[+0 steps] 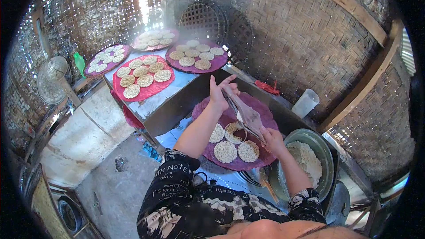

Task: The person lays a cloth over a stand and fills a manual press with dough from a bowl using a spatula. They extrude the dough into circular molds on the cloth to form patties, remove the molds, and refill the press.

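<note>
A thin, greyish-pink folded sheet (249, 116), plastic or cloth, is stretched slantwise between both hands. My left hand (220, 92) holds its upper end, thumb and some fingers sticking out. At the lower end, my right hand (273, 142) grips it with the thumb on top. Below lies a round purple mat (261, 102) bearing flat, grainy white discs (225, 152). Among them sits a ring mould (235, 133), partly filled with the same grains, and the sheet hides what lies behind it. Near my right forearm is a large basin (329, 159) of pale grainy food (305, 161).
On the raised table (155, 102) to the left, a red mat (119, 82) and several purple mats (212, 66) carry more discs. A clear plastic container (306, 102) and a red bag (267, 87) stand along the back ledge. A wooden-handled tool (267, 184) lies beside the basin.
</note>
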`<state>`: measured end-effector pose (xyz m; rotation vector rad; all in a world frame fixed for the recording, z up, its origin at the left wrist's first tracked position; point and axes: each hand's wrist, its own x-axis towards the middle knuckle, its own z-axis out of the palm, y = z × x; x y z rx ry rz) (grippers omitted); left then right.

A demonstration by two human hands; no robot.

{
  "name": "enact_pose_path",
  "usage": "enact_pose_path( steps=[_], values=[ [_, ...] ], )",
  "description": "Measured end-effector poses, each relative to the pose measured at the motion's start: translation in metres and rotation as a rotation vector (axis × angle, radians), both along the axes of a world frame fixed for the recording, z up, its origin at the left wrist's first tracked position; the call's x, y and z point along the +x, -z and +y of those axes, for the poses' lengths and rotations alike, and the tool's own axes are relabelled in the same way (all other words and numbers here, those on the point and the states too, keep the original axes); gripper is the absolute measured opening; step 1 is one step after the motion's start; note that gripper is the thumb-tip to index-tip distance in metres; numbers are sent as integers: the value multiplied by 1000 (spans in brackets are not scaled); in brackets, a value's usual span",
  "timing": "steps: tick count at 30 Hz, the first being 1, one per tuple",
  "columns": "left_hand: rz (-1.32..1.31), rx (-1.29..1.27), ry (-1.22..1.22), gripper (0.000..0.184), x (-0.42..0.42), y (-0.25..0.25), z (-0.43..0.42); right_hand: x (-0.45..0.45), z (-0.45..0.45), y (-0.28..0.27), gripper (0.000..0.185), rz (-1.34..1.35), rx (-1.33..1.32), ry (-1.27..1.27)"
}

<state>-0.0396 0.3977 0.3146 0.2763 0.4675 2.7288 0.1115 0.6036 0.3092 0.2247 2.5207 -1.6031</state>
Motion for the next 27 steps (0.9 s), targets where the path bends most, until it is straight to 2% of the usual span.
enact_pose_path(
  steps=[1,4,6,9,13,15,18,19,21,23,25,26,27],
  values=[
    [-25,-34,21,70,10,-11,3,3,0,-3,44,-23,-67,10],
    [37,-730,135,65,14,10,14,7,2,-1,42,-8,-161,20],
    [375,-1151,-94,66,30,44,29,8,4,3,42,19,-190,18],
    [320,-1309,240,66,-5,106,26,15,6,5,43,43,-246,20],
    [384,-1405,246,65,19,98,16,32,10,1,45,93,-308,96],
    [506,-1593,180,65,61,41,9,36,22,15,47,169,-328,153],
    [709,-1874,92,66,80,4,7,60,31,3,49,118,-444,217],
    [738,-1911,-146,60,92,-2,12,69,32,0,51,106,-470,253],
    [1303,-1636,-497,56,94,6,19,87,27,-11,51,90,-587,270],
    [1424,-1506,-710,48,134,-29,43,107,19,-18,52,53,-650,255],
    [1203,-1634,-560,38,160,-40,71,124,13,-21,54,8,-661,202],
    [1096,-1690,-493,33,170,-42,82,130,20,-20,53,114,-393,178],
    [1206,-1662,-578,28,180,-44,88,135,33,-19,53,221,-120,145]
  ],
)
